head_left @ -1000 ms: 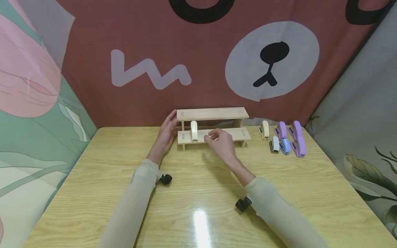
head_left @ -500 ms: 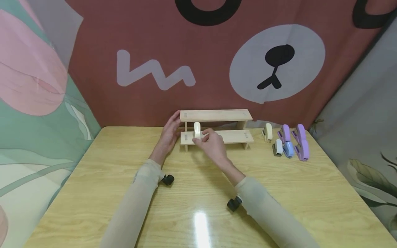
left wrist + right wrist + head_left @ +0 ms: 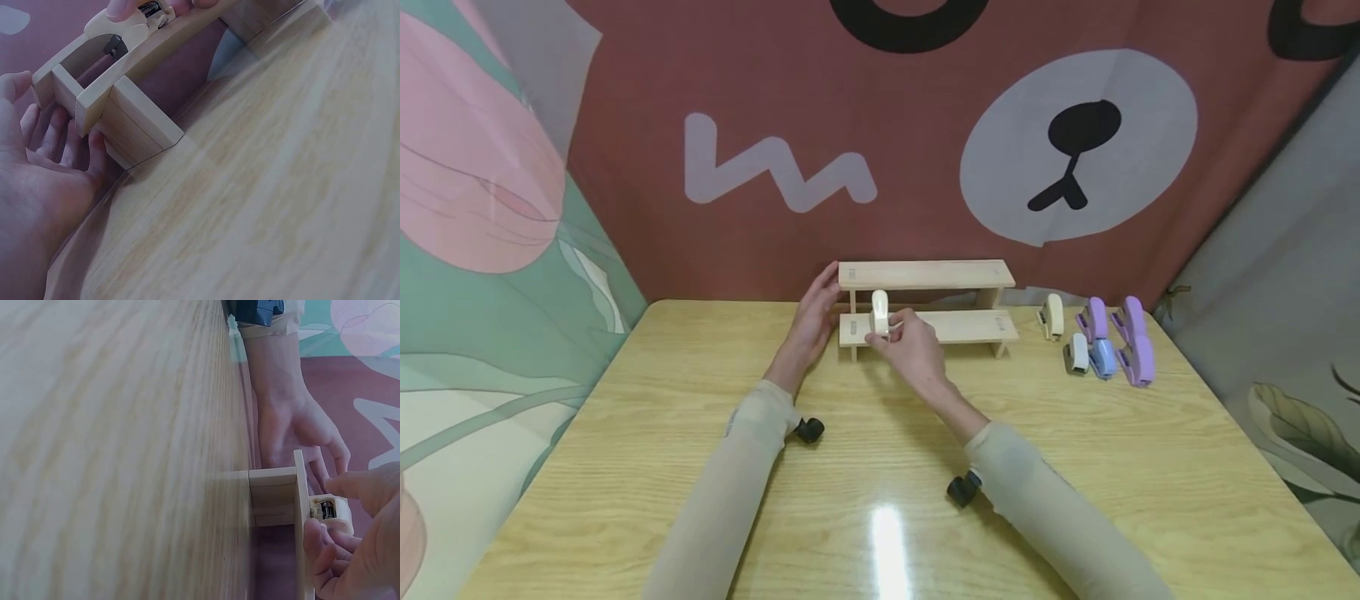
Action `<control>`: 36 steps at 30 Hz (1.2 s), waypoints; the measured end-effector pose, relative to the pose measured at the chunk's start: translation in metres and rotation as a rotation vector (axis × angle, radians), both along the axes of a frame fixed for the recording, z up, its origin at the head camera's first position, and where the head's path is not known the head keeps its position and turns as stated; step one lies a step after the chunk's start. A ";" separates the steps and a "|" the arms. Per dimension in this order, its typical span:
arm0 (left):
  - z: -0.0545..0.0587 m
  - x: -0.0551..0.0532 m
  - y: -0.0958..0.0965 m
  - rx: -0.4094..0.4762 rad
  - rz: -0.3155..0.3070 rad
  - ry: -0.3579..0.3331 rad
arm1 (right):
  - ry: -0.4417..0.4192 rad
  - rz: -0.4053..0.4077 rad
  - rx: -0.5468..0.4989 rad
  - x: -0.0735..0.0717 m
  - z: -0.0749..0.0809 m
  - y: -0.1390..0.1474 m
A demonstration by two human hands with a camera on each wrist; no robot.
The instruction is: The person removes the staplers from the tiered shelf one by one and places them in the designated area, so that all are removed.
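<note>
A cream mini stapler (image 3: 880, 307) stands near the left end of the lower step of a two-tier wooden shelf (image 3: 955, 327). My right hand (image 3: 913, 346) pinches its front end between thumb and fingers; in the right wrist view the stapler (image 3: 341, 512) shows its dark metal mouth between them. At the shelf's left end is my left hand (image 3: 812, 321), fingers extended along the side. The left wrist view has that hand (image 3: 47, 194) with relaxed fingers against the end boards, some fingertips hidden behind the wood.
Right of the shelf stand a cream stapler (image 3: 1053, 317), a white stapler (image 3: 1077, 353), a blue stapler (image 3: 1102, 358) and several purple staplers (image 3: 1138, 360). A printed curtain (image 3: 760, 242) hangs behind the wooden table (image 3: 820, 517).
My right hand has moved left along the lower step to the cream stapler and taken hold of its front end. The left hand stays at the shelf's end. The head view has shifted slightly.
</note>
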State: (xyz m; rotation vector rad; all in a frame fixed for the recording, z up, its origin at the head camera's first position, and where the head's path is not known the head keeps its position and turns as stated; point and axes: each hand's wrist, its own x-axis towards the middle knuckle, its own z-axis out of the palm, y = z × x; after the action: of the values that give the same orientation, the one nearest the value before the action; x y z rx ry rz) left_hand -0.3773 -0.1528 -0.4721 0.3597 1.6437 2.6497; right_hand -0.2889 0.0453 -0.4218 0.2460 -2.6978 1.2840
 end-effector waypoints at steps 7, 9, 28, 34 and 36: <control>0.000 0.000 0.001 0.018 -0.001 0.003 | 0.017 -0.009 -0.008 -0.002 -0.003 -0.001; 0.000 0.000 0.001 0.019 -0.001 0.000 | 0.014 -0.010 -0.025 -0.002 -0.003 -0.001; 0.001 0.001 0.000 0.018 -0.011 0.011 | 0.086 -0.036 -0.089 -0.004 -0.011 -0.001; 0.000 0.000 0.000 0.025 -0.009 0.002 | 0.094 -0.038 -0.094 -0.005 -0.012 -0.001; 0.000 0.000 0.000 0.029 -0.011 -0.001 | 0.102 -0.042 -0.097 -0.004 -0.012 -0.001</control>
State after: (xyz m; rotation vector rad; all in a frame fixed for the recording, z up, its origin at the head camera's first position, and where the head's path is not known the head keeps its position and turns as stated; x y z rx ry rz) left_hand -0.3772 -0.1529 -0.4722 0.3664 1.6001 2.6681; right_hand -0.2933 0.0443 -0.4341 0.2350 -2.5349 1.3476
